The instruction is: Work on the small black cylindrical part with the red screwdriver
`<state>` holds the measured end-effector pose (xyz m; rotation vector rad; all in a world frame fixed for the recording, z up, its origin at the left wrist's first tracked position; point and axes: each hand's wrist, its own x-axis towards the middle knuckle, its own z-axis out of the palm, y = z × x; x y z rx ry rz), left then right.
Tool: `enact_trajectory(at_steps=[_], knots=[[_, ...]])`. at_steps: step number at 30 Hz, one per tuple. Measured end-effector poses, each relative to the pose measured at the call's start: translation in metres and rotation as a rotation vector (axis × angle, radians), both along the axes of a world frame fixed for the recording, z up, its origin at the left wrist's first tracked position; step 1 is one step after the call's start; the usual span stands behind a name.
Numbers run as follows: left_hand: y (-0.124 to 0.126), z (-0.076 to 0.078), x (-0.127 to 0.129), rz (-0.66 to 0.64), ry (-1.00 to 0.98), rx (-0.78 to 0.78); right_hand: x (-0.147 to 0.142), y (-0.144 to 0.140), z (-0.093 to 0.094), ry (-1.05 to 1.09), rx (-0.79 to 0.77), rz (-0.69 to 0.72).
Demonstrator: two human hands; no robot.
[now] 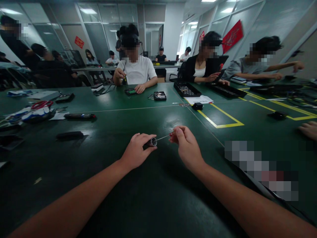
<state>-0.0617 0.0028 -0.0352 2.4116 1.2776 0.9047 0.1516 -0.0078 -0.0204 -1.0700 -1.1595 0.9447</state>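
My left hand (138,148) is closed around a small dark cylinder (153,142). The cylinder's round end, with a silvery rim, faces right. Between thumb and fingers, my right hand (185,142) pinches a thin metal rod (163,137). From those fingers the rod slants down to the left, and its tip reaches the cylinder's round end. I cannot tell how far inside the tip is. A little red shows by the right fingertips, and the rod's other end is hidden in the hand. Both hands are above the green table (148,191).
At left lie a dark pen-shaped tool (80,116), a black bar (70,135) and a cloth bundle (37,112). Ahead are an opened device (159,96), a black block (197,106) and a black tray (187,89). Co-workers sit opposite; another person's hand (309,129) shows at right.
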Motion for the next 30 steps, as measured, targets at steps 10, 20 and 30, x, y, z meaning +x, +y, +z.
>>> enact_trajectory(at_steps=[10,20,30], knots=[[0.006,-0.002,-0.009,0.05,0.06,-0.052,0.009,0.014,-0.007,0.236,-0.165,0.05],[0.0,0.001,-0.003,0.032,0.007,-0.038,0.0,0.007,-0.005,0.087,0.001,0.068],[0.0,0.001,-0.004,0.046,-0.006,-0.034,0.0,0.0,0.001,-0.016,0.056,0.104]])
